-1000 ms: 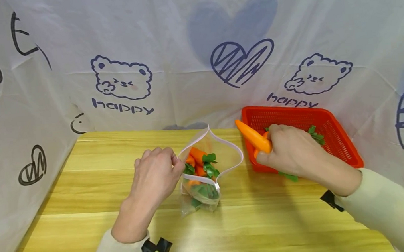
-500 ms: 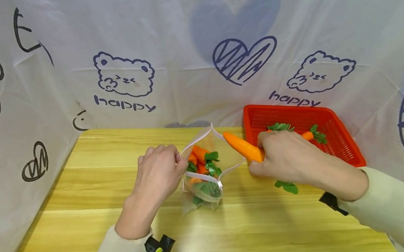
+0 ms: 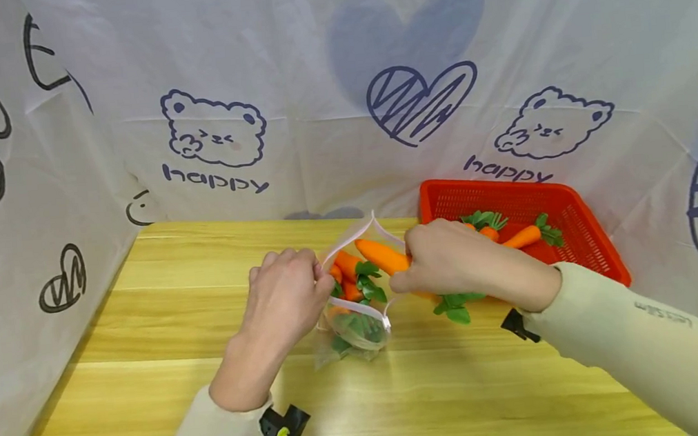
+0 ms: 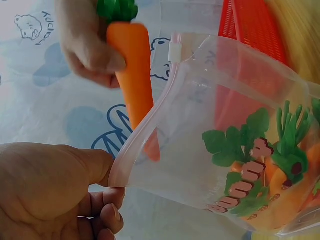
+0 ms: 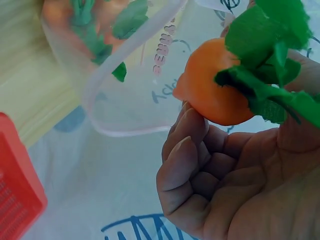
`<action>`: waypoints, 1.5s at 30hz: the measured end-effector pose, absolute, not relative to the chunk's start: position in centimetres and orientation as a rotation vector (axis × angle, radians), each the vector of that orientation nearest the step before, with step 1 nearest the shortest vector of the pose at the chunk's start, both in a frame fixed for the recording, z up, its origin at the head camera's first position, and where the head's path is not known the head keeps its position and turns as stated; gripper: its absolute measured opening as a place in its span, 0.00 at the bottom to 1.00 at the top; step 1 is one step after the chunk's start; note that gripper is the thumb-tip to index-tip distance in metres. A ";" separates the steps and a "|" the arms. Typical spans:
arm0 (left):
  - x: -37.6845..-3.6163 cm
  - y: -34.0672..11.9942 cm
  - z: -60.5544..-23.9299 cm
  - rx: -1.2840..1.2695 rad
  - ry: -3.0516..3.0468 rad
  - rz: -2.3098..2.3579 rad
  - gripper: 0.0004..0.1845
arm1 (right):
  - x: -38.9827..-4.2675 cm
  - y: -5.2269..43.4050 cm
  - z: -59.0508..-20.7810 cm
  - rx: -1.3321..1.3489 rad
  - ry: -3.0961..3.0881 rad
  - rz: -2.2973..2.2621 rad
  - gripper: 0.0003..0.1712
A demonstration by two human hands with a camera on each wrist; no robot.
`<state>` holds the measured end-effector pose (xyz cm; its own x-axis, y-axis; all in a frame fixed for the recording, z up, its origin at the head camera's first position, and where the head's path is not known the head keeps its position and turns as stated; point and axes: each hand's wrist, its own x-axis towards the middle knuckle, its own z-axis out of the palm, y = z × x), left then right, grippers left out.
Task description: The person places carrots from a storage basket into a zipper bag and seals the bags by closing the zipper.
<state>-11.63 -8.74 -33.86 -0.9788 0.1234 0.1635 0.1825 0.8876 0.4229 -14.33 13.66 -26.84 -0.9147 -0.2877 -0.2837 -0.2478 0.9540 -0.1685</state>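
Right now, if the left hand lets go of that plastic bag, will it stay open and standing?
Probably not. The bag looks thin and floppy, its rim bending where the left hand pinches it. The carrots inside may weigh the bottom down, but the mouth would likely sag shut.

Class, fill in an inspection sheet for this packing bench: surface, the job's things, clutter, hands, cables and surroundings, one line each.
Surface: wooden table, light planks.
Job's things: clear zip bag with its mouth open, carrots inside; a held carrot with its tip at the bag's mouth; red basket with two carrots left in it.
Clutter: nothing seen.
Hands: left hand pinches the bag's rim; right hand grips the held carrot at its leafy end.
Cables: nothing seen; a black clip sits at the left wrist.
Surroundings: white sheet printed with bears and hearts on three sides.
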 end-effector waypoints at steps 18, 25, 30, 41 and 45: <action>-11.6 -7.6 -34.2 -0.294 -2.871 -0.666 0.09 | -18.3 10.1 -31.8 -0.450 2.695 -0.609 0.19; -11.5 -7.7 -34.3 -0.291 -2.877 -0.702 0.08 | -19.2 8.9 -34.9 -0.521 2.791 -0.639 0.07; -11.5 -7.8 -34.4 -0.296 -2.865 -0.715 0.09 | -18.9 8.4 -36.3 -0.496 2.834 -0.421 0.16; -11.7 -8.5 -34.6 -0.266 -2.875 -0.732 0.10 | -17.8 9.0 -36.3 -0.433 2.924 -0.157 0.30; -11.8 -8.6 -34.7 -0.258 -2.857 -0.708 0.11 | -17.0 9.4 -35.5 -0.532 2.957 -0.211 0.24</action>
<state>-11.77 -8.63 -34.65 -0.9675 0.1225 0.2214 0.2117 0.8711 0.4432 -16.98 9.44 -35.48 -0.9295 -0.3542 -0.1029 -0.3360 0.9282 -0.1600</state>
